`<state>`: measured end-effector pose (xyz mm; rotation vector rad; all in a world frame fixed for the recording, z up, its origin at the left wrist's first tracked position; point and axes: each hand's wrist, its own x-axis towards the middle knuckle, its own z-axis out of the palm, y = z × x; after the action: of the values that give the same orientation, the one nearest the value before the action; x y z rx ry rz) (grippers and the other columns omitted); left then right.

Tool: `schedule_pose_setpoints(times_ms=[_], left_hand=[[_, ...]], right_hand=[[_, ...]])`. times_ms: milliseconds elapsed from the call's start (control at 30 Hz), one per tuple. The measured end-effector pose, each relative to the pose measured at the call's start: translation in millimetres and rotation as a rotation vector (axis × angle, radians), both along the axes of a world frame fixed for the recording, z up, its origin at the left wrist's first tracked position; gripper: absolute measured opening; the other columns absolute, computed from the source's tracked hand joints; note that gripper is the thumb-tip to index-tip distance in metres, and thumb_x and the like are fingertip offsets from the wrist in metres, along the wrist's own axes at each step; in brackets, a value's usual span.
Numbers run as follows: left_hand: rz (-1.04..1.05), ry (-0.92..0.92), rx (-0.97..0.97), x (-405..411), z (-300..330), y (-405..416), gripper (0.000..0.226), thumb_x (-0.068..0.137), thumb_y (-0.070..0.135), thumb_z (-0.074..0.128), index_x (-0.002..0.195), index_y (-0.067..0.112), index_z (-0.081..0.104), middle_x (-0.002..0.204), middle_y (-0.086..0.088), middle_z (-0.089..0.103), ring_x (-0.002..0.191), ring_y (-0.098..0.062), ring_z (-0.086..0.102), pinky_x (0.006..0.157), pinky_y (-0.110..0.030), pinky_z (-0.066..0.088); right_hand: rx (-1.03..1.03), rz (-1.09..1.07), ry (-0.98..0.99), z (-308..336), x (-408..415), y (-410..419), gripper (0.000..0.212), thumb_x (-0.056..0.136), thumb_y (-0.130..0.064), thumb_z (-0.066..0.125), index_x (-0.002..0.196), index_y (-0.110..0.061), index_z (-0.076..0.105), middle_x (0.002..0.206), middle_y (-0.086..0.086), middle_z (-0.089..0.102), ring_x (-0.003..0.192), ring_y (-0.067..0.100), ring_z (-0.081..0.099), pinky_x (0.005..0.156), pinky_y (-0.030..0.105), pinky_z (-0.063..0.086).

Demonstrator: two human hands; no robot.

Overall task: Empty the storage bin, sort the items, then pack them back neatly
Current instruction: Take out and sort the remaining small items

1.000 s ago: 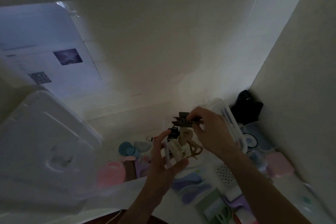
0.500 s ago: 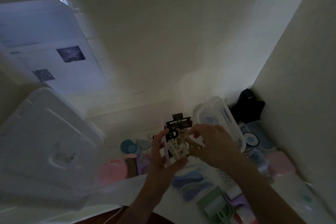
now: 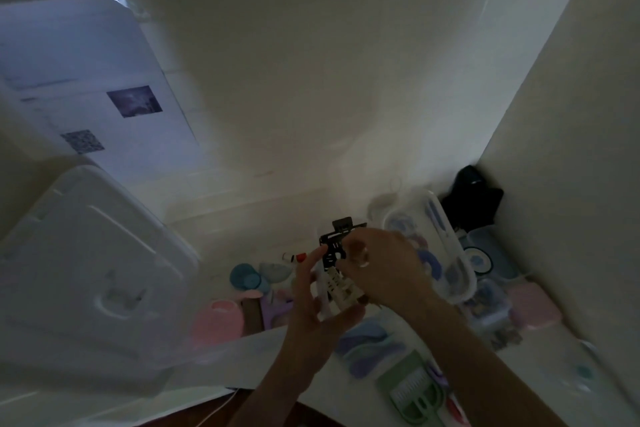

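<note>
1. The left hand (image 3: 320, 302) holds a small bundle of hair clips (image 3: 337, 282) over the white table (image 3: 242, 211). Its thumb is under the bundle and its fingers are curled loosely along the left side of the clips.
2. The right hand (image 3: 379, 269) is touching the same bundle from the right. Its fingers are bent down on the clips, but the picture is dark and I cannot tell exactly which clip they pinch.
3. A black clip (image 3: 337, 236) sticks up at the far end of the bundle, and a cream clip (image 3: 341, 291) lies nearer to the person.
4. Just right of the bundle stands a clear lidded box (image 3: 436, 246), with a black object (image 3: 472, 199) behind it in the corner.
5. Left of the bundle lie blue round items (image 3: 246, 276) and a pink item (image 3: 216, 321); farther left is the large white lid (image 3: 86, 270). A green comb (image 3: 412, 392) is near the right forearm.
6. I judge the clips are light, stiff plastic with springs and thin teeth. They can catch on each other, so it seems better to hold each one by its flat body, not by the teeth, and to separate them slowly.
</note>
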<state>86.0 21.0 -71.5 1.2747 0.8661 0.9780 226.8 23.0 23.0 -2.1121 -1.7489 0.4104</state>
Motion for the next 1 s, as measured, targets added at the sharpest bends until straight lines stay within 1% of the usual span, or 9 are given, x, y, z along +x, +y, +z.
schedule_pose_setpoints(times_ms=[67, 133, 233, 333, 533, 733, 833, 933, 1000], left_hand=[[-0.005, 0.024, 0.013, 2.0, 1.5, -0.9, 0.097, 0.068, 0.004, 0.086, 0.148, 0.029, 0.036, 0.151, -0.01, 0.04, 0.136, -0.036, 0.044, 0.1, -0.066, 0.044], [0.023, -0.001, 0.009, 1.9, 3.4, -0.9, 0.097, 0.068, -0.005, 0.084, 0.145, 0.033, 0.039, 0.147, -0.009, 0.045, 0.131, -0.032, 0.05, 0.098, -0.052, 0.051], [0.035, -0.015, -0.001, -1.4, 5.0, -2.4, 0.098, 0.069, -0.014, 0.079, 0.141, 0.042, 0.042, 0.145, -0.007, 0.046, 0.126, -0.024, 0.056, 0.091, -0.035, 0.056], [0.037, 0.013, -0.015, -6.5, 6.2, -2.8, 0.099, 0.07, -0.007, 0.082, 0.14, 0.049, 0.04, 0.147, -0.005, 0.044, 0.13, -0.026, 0.053, 0.096, -0.047, 0.054], [0.035, 0.028, 0.003, -11.6, 6.7, -3.9, 0.1, 0.07, 0.004, 0.087, 0.143, 0.05, 0.036, 0.155, -0.007, 0.034, 0.139, -0.032, 0.042, 0.096, -0.049, 0.054], [0.02, -0.081, -0.019, -12.4, 17.7, -5.4, 0.099, 0.07, 0.0, 0.085, 0.143, 0.048, 0.038, 0.155, -0.001, 0.035, 0.133, -0.022, 0.05, 0.094, -0.042, 0.055], [0.012, -0.107, -0.031, -13.0, 16.1, -5.1, 0.099, 0.071, -0.003, 0.084, 0.144, 0.047, 0.039, 0.155, -0.007, 0.034, 0.129, -0.028, 0.055, 0.096, -0.055, 0.052], [-0.019, -0.141, -0.042, -14.4, 18.2, -6.9, 0.099, 0.073, -0.005, 0.082, 0.147, 0.042, 0.035, 0.154, -0.005, 0.039, 0.129, -0.027, 0.055, 0.098, -0.056, 0.05], [-0.035, -0.192, -0.096, -14.5, 23.0, -10.3, 0.097, 0.076, -0.012, 0.075, 0.149, 0.036, 0.032, 0.145, 0.005, 0.052, 0.126, -0.02, 0.058, 0.098, -0.047, 0.052]], right_hand=[[-0.002, -0.037, -0.012, -10.1, -5.6, 7.3, 0.021, 0.087, -0.044, 0.06, 0.097, -0.03, 0.071, 0.091, -0.008, 0.072, 0.08, 0.009, 0.067, 0.075, 0.026, 0.056], [0.003, -0.075, 0.042, -18.7, -7.7, 12.4, 0.019, 0.087, -0.038, 0.063, 0.102, -0.031, 0.072, 0.097, -0.009, 0.073, 0.087, 0.01, 0.068, 0.08, 0.026, 0.055], [-0.034, -0.13, 0.301, -21.8, -5.3, 14.8, 0.022, 0.081, -0.027, 0.069, 0.101, -0.03, 0.076, 0.097, -0.008, 0.076, 0.089, 0.009, 0.07, 0.084, 0.03, 0.058], [-0.09, -0.212, 0.63, -10.5, -0.3, 11.7, 0.022, 0.079, -0.015, 0.068, 0.084, -0.034, 0.077, 0.081, -0.004, 0.076, 0.074, 0.013, 0.072, 0.074, 0.037, 0.062], [-0.142, -0.198, 0.849, 3.9, 7.7, 10.2, 0.027, 0.081, -0.002, 0.062, 0.077, -0.023, 0.08, 0.081, 0.024, 0.072, 0.066, 0.028, 0.059, 0.063, 0.037, 0.049], [0.033, -0.22, 1.126, 6.7, 12.0, -5.7, 0.024, 0.086, 0.006, 0.06, 0.088, -0.01, 0.078, 0.087, 0.015, 0.076, 0.08, 0.027, 0.07, 0.073, 0.031, 0.056], [0.131, -0.24, 1.362, 7.6, 13.9, -10.1, 0.023, 0.089, 0.007, 0.055, 0.092, -0.004, 0.074, 0.089, 0.012, 0.076, 0.082, 0.021, 0.071, 0.074, 0.025, 0.058], [0.189, -0.307, 1.618, 8.9, 19.4, -6.9, 0.02, 0.091, 0.002, 0.053, 0.097, -0.002, 0.072, 0.098, 0.017, 0.073, 0.098, 0.031, 0.07, 0.092, 0.038, 0.055], [0.222, -0.332, 1.644, 12.2, 23.5, -6.1, 0.013, 0.087, -0.011, 0.065, 0.095, -0.006, 0.073, 0.105, 0.017, 0.071, 0.107, 0.034, 0.067, 0.097, 0.044, 0.052]])
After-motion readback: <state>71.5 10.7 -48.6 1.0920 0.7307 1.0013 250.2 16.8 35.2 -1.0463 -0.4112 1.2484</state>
